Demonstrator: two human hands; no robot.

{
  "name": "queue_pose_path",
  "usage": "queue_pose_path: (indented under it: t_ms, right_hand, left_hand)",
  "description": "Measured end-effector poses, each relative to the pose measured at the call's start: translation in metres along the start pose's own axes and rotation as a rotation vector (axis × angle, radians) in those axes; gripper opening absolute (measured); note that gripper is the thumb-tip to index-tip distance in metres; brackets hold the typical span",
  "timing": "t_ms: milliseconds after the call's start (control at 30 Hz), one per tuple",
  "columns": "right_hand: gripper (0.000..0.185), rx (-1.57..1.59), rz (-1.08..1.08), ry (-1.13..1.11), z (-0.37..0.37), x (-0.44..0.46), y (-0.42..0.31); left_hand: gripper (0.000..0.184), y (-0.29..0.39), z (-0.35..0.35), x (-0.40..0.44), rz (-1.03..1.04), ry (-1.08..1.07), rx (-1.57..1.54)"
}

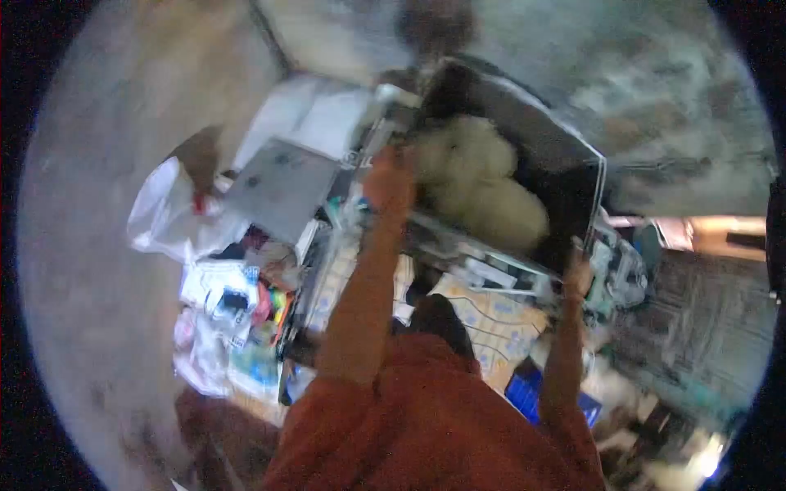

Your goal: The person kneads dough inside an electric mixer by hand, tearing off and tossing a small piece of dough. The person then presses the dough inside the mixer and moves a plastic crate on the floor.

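Observation:
A large dark box [565, 188] with a pale rim stands in front of me, and a cream-coloured fluffy mass [483, 184] lies inside it. My left hand [390, 180] is at the box's near left corner, its fingers closed against the edge and blurred. Over at the near right corner, my right hand [578, 274] is closed on the rim. Both arms reach forward on either side of the box's near side. The whole view is smeared by motion.
Left of the box are a flat grey panel [282, 188], a white bag [160, 213] and a heap of plastic packages [221, 295]. Patterned cloth [491, 323] lies below the box. A blue object [526, 393] is near my right arm. Clear plastic items [626, 274] sit at the right.

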State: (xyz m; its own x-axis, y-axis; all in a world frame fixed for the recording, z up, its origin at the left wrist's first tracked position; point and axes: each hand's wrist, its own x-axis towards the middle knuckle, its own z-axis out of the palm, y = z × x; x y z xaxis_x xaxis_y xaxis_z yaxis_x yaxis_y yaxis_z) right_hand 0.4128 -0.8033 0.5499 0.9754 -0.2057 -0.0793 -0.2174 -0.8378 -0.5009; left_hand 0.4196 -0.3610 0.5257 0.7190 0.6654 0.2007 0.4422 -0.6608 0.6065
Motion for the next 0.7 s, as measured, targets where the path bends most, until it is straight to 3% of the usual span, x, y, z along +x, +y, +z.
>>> queue_pose_path:
  t_ms: [33, 67, 100, 133, 167, 233, 300, 367, 433, 467, 500, 633, 700]
  right_hand:
    - [0.073, 0.013, 0.051, 0.093, 0.014, 0.011, 0.023]
    - [0.072, -0.058, 0.127, 0.139, 0.005, -0.002, -0.016]
    - [0.073, -0.101, 0.245, 0.174, 0.008, 0.0, -0.009]
    - [0.078, -0.062, 0.101, 0.17, 0.016, 0.006, 0.009]
    - [0.078, -0.058, 0.124, 0.19, 0.017, 0.008, 0.015]
    - [0.08, -0.15, 0.293, 0.175, 0.025, 0.01, 0.018]
    - [0.077, -0.165, 0.401, 0.103, 0.019, 0.005, 0.004]
    - [0.073, -0.153, 0.082, 0.268, 0.019, 0.001, 0.007]
    - [0.072, -0.113, 0.231, 0.221, 0.013, -0.002, -0.005]
    - [0.072, -0.09, 0.179, 0.261, 0.013, -0.005, -0.004]
    - [0.071, -0.068, 0.124, 0.301, 0.013, -0.007, -0.003]
    - [0.064, -0.077, 0.236, 0.172, -0.004, -0.01, -0.027]
    - [0.059, -0.01, 0.157, 0.276, 0.002, -0.012, -0.02]
  left_hand:
    - [0.041, -0.002, -0.002, 0.005, -0.028, -0.086, 0.001]
    - [0.042, -0.001, -0.006, 0.003, -0.024, -0.074, 0.001]
    - [0.043, 0.001, -0.009, 0.001, -0.021, -0.055, 0.007]
    - [0.043, -0.006, 0.0, 0.002, 0.035, 0.026, 0.009]
    - [0.043, 0.0, -0.004, 0.002, 0.089, 0.113, 0.014]
    - [0.044, 0.003, -0.017, 0.002, 0.1, 0.013, -0.034]
    - [0.045, 0.009, -0.021, 0.004, 0.007, -0.105, 0.13]
    - [0.045, 0.013, -0.018, -0.001, 0.005, -0.111, 0.041]
    - [0.046, 0.016, -0.019, 0.0, 0.032, -0.055, 0.198]
    - [0.047, 0.027, -0.03, 0.002, -0.053, -0.225, 0.155]
    - [0.047, 0.026, -0.029, 0.001, -0.039, -0.226, 0.158]
    - [0.055, 0.011, -0.018, 0.006, -0.051, -0.233, 0.161]
    - [0.058, 0.008, -0.016, 0.007, -0.028, -0.245, 0.185]
